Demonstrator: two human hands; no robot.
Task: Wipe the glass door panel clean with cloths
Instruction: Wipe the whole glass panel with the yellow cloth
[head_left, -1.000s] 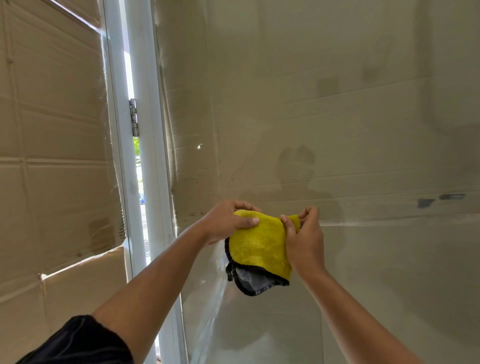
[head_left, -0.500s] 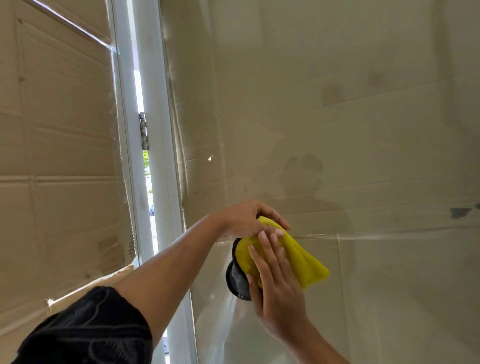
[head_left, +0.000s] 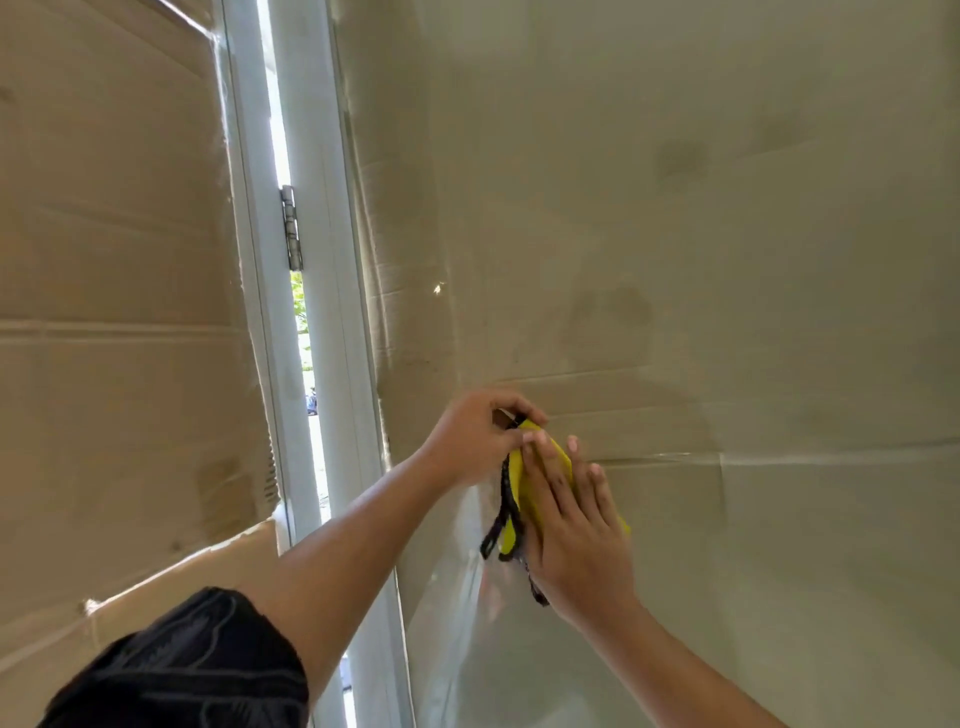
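Note:
A yellow cloth (head_left: 517, 480) with a black edge lies folded against the glass door panel (head_left: 727, 260), which has brown cardboard behind it. My left hand (head_left: 475, 436) pinches the cloth's top corner with curled fingers. My right hand (head_left: 574, 530) lies flat on the cloth, fingers straight and pointing up-left, pressing it to the glass. Most of the cloth is hidden under that hand; black trim hangs below at the left.
The white door frame (head_left: 332, 312) runs top to bottom left of the panel, with a metal hinge (head_left: 292, 228) and a narrow gap to the outdoors. A second cardboard-backed pane (head_left: 104, 260) fills the left.
The cloth went from being held spread between both hands to folded narrower. My right hand let go of its edge and now lies flat over it on the glass.

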